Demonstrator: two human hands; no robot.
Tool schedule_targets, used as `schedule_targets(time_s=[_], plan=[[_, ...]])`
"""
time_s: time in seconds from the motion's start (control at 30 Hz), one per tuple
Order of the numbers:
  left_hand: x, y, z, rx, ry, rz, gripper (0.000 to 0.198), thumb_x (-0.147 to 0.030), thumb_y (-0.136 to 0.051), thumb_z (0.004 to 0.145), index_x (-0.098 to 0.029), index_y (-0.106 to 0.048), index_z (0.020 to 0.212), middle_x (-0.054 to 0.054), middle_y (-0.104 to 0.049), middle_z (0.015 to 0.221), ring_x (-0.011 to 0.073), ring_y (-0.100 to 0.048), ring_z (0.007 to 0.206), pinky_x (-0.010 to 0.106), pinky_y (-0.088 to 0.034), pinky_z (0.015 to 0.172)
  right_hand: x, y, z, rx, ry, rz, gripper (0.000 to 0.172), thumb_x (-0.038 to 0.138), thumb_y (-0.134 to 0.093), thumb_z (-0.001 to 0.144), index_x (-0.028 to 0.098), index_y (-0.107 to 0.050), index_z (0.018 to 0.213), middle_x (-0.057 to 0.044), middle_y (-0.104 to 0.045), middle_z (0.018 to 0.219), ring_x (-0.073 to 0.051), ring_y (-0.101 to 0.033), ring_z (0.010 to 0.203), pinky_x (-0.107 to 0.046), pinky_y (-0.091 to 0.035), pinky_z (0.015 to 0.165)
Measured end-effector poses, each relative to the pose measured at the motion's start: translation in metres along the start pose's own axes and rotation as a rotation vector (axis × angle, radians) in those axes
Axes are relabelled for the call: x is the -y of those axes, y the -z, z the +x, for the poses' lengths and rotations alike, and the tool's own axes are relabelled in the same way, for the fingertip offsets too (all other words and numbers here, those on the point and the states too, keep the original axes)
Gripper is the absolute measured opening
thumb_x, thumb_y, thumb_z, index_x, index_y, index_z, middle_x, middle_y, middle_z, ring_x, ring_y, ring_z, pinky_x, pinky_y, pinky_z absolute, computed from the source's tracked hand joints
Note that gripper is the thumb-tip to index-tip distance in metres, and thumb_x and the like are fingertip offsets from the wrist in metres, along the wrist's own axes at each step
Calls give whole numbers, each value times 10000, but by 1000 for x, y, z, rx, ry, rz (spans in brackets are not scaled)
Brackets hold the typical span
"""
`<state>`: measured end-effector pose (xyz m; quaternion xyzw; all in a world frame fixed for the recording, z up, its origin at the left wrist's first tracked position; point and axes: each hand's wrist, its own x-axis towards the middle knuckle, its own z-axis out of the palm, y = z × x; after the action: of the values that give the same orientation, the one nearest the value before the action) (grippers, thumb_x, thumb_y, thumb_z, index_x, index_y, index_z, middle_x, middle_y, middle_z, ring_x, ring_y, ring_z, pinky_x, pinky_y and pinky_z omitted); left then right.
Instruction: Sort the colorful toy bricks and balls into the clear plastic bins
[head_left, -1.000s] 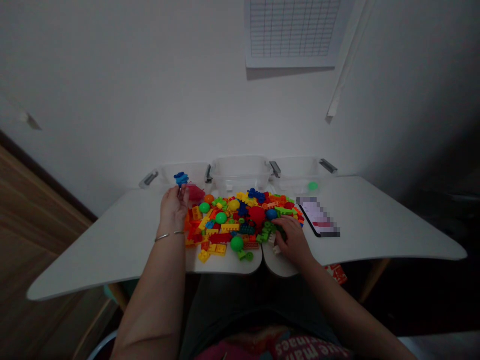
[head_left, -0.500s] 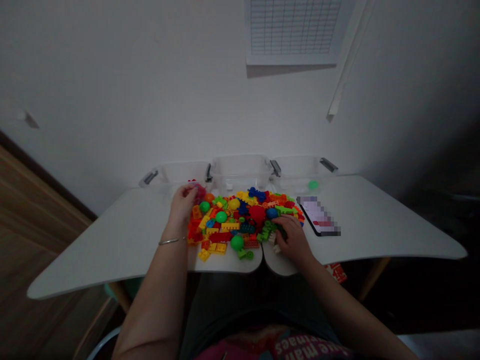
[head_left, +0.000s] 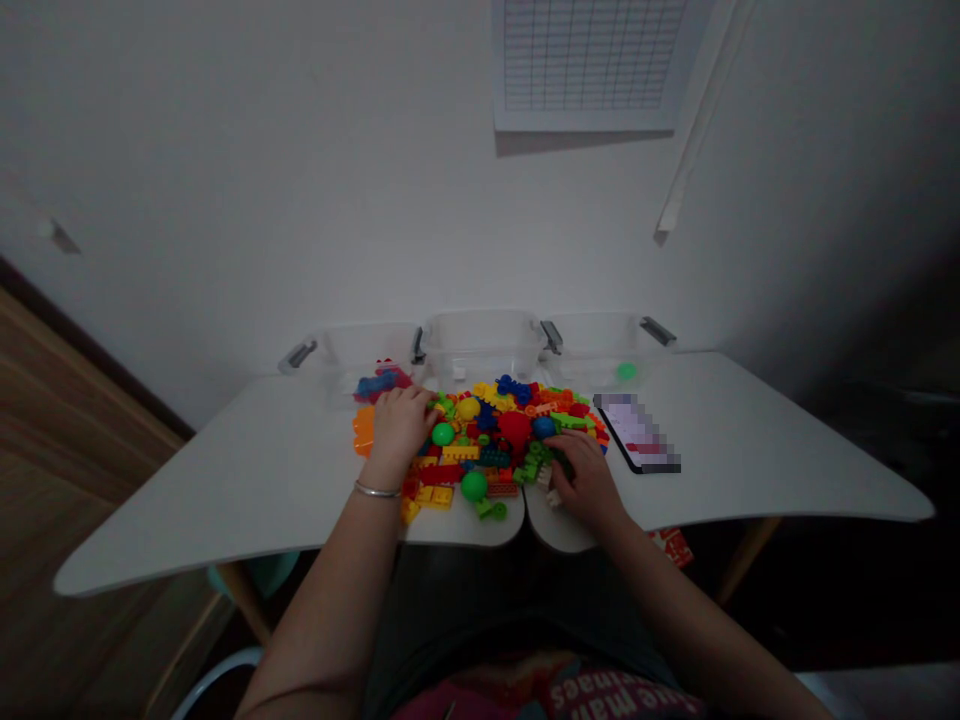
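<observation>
A heap of mixed plastic building bricks and balls lies in front of me. My left hand (head_left: 405,425) is over its left side, fingers apart and bent down at the bricks; the fingertips are partly hidden. An orange scalloped piece (head_left: 363,430) shows left of this hand, a green ball (head_left: 443,434) right of it. My right hand (head_left: 589,474) rests at the heap's right edge, fingers and thumb apart. Close to its fingers are a blue ball (head_left: 544,428), green bricks (head_left: 531,464) and a white brick (head_left: 553,497). A red ball (head_left: 514,430) sits mid-heap.
Three clear bins stand along the wall: the left bin (head_left: 360,345) with red and blue pieces (head_left: 377,385), the middle bin (head_left: 484,330), and the right bin (head_left: 600,330) with a green ball (head_left: 626,371). A phone (head_left: 637,435) lies on the white table (head_left: 765,440).
My left hand has moved from the left bin's front toward me and right, onto the heap. Blue pieces at that bin and the orange scalloped piece now show. My right hand stays put.
</observation>
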<state>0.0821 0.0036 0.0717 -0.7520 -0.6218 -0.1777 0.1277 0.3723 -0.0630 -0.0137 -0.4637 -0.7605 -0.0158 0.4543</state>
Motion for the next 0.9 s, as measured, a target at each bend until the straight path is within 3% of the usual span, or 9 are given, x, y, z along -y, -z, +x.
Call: schedule_targets(time_s=[0.2,0.33,0.57,0.77,0.9], plan=[[-4,-5,0,27,44,-151,266,-356,-544,870,-223,-705,1034,83,-695,1030,245,-616,956,351,-443,824,0,0,0,4,0,2,312,139,-505,816,212,-631,1092,-92,-683,1072,-283,-559,1118,-514,-448,1000],[-7,-7,-1,45,85,-35,320,-398,-557,861,-208,-694,1079,121,-686,1068,283,-610,978,386,-440,830,0,-1,1,-2,5,2,315,142,-503,812,214,-634,1089,-93,-684,1066,-283,-567,1107,-517,-452,993],[-8,-4,4,57,185,-55,292,-404,-566,841,-224,-695,1032,108,-709,998,285,-631,932,372,-445,769,-2,-1,0,11,16,-2,305,141,-502,823,205,-627,1093,-93,-684,1075,-283,-561,1115,-507,-449,1000],[-14,3,9,70,132,69,291,-380,-586,828,-200,-706,1022,149,-714,984,338,-620,958,447,-424,816,-2,-1,0,10,3,2,299,143,-502,827,210,-628,1091,-89,-684,1072,-281,-559,1117,-508,-446,1002],[-15,4,11,104,145,78,292,-378,-589,822,-203,-708,1023,151,-718,983,345,-626,970,435,-432,793,-1,-1,1,2,8,2,293,145,-501,825,208,-627,1083,-91,-684,1064,-278,-563,1106,-501,-453,994]])
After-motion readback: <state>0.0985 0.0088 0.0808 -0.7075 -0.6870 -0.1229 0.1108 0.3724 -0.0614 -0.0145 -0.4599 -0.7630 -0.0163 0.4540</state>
